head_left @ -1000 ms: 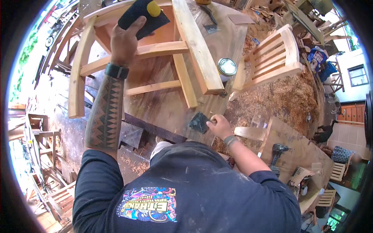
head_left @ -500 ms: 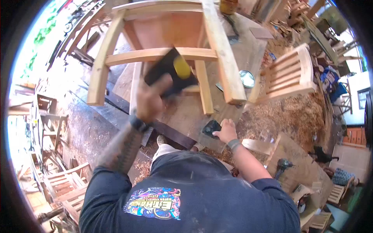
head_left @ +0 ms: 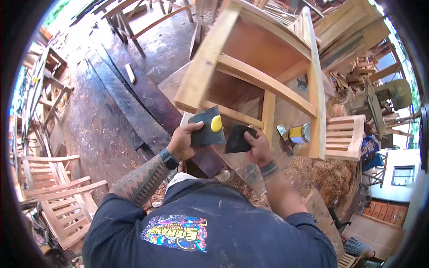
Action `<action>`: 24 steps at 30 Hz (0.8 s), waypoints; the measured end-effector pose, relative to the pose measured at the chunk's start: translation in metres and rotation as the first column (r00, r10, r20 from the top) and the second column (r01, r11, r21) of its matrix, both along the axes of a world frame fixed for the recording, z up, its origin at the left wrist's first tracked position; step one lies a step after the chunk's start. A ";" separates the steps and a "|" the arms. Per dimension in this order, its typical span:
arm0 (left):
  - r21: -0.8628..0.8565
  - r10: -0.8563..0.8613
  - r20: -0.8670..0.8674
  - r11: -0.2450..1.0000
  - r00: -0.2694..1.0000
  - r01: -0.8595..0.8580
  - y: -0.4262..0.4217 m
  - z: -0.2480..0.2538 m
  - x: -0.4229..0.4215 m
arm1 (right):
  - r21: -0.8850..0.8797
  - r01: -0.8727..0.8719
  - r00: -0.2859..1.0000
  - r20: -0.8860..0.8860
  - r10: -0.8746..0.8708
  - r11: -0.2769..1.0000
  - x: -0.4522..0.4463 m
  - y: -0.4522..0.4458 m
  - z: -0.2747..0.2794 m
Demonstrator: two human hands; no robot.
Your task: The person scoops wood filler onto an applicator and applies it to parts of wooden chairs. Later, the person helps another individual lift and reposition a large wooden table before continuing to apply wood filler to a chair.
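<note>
My left hand grips a flat dark square sheet with its thumb on top. A rounded yellow dab of paste sits near the sheet's right edge. Close by on the right, my right hand pinches a thin black flat piece between thumb and fingers. The two dark pieces are held nearly edge to edge, with a narrow gap between them. Just beyond them stands a bare wooden chair frame, its legs pointing towards me.
Right of my right hand stand an opened tin and a flat-bladed scraper. A slatted wooden piece and wood shavings lie farther right. Dark boards stretch across the floor at left; slatted chairs stand lower left.
My left hand has come down from in front of the chair with the sheet. My right hand has lifted the black piece beside it. The view has turned, shifting the chair right.
</note>
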State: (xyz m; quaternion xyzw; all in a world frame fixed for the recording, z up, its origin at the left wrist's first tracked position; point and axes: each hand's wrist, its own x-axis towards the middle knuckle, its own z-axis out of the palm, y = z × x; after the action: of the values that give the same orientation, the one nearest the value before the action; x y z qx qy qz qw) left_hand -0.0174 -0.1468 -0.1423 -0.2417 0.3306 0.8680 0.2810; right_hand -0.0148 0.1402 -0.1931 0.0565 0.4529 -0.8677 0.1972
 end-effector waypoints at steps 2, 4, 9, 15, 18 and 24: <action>0.098 -0.008 -0.043 0.995 0.999 0.012 -0.031 -0.019 -0.007 | 0.257 -0.066 0.995 -0.053 0.083 0.964 -0.013 -0.023 0.014; 0.003 0.010 -0.027 1.000 1.000 -0.010 -0.045 -0.008 -0.010 | 0.241 -0.124 0.992 0.005 0.127 0.962 -0.016 -0.044 0.022; -0.074 0.012 -0.100 0.997 0.995 -0.019 -0.076 -0.026 -0.022 | 0.206 -0.057 0.992 0.122 0.032 0.977 0.001 -0.118 0.064; -0.095 -0.031 -0.416 0.995 0.909 -0.010 -0.095 -0.038 -0.041 | 0.422 0.098 0.991 -0.124 -0.049 0.901 0.003 -0.145 0.060; -0.100 -0.022 -0.441 0.995 0.897 -0.025 -0.097 -0.036 -0.047 | 0.694 0.186 0.956 -0.292 0.035 0.696 0.004 -0.164 0.089; -0.240 -0.035 -0.309 0.970 0.950 -0.043 -0.114 -0.026 -0.053 | 0.912 0.375 0.689 -0.395 0.607 0.167 0.007 -0.172 0.051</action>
State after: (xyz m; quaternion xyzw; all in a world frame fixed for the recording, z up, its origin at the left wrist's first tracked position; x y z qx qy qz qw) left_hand -0.0707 -0.2603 -0.1684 -0.1355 0.4743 0.8485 0.1918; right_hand -0.0080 -0.0322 -0.1420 -0.2098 0.9344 -0.2877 -0.0037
